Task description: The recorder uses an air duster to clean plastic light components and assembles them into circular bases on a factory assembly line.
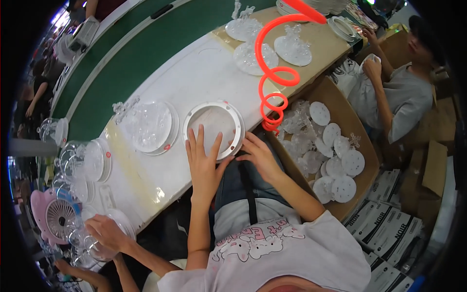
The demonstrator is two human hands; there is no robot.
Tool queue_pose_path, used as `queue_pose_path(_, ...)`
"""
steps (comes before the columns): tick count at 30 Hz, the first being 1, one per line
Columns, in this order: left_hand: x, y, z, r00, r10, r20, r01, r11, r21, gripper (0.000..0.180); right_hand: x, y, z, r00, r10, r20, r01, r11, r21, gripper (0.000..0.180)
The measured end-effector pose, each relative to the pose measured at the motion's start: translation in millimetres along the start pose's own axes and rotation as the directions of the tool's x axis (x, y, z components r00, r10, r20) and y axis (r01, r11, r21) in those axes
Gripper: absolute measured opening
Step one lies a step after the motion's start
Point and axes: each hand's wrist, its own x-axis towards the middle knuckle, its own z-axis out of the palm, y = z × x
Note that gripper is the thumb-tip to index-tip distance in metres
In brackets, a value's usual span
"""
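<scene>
A round white ring-shaped plastic frame (188, 117) with a pale see-through middle lies on the white table close to its near edge. Small dark spots and a red mark show along its rim. My left hand (204, 158) rests over its near side, fingers spread and stretched out, the thumb by the rim. At the right side of the ring, my right hand (262, 156) has its fingers apart, with the fingertips at the outer edge. To the left of the ring sits a clear dome on a white round base (151, 126).
A coiled red air hose (262, 44) hangs at the right. Beside me, a cardboard box (362, 194) holds several white discs with clear figures. More clear figures on discs (293, 50) stand at the far end. Co-workers' hands (104, 232) are at the left, near a pink fan (54, 216).
</scene>
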Motion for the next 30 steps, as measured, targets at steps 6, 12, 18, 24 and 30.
queue_pose_path(6, 11.3, -16.5, -4.7, 0.992, 0.099, 0.075, -0.093, 0.993, -0.078, 0.049, -14.7, -29.9, -37.7, 0.992, -0.025, 0.123, 0.087, 0.844, -0.53, 0.03)
queue_pose_path(12, 27.6, -40.3, -26.5, 0.973, 0.138, 0.184, -0.091, 0.966, -0.241, 0.034, -43.1, -57.1, -58.9, 0.993, -0.117, 0.03, 0.116, 0.861, -0.495, 0.023)
queue_pose_path(18, 42.4, 3.8, -16.8, 0.993, 0.106, 0.057, -0.101, 0.992, -0.077, 0.046, -49.1, -60.5, -71.2, 0.983, -0.186, 0.001, 0.163, 0.86, -0.483, 0.021)
queue_pose_path(24, 50.9, -2.4, 3.7, 0.98, 0.186, 0.07, -0.186, 0.983, -0.009, 0.029, -44.4, -94.4, -66.6, 0.881, -0.473, 0.005, 0.418, 0.773, -0.478, 0.024)
queue_pose_path(30, 36.9, -32.5, -18.5, 1.0, 0.003, 0.011, -0.003, 0.999, 0.032, 0.035, 29.6, -182.2, -42.6, 0.694, -0.655, 0.298, 0.54, 0.201, -0.818, 0.032)
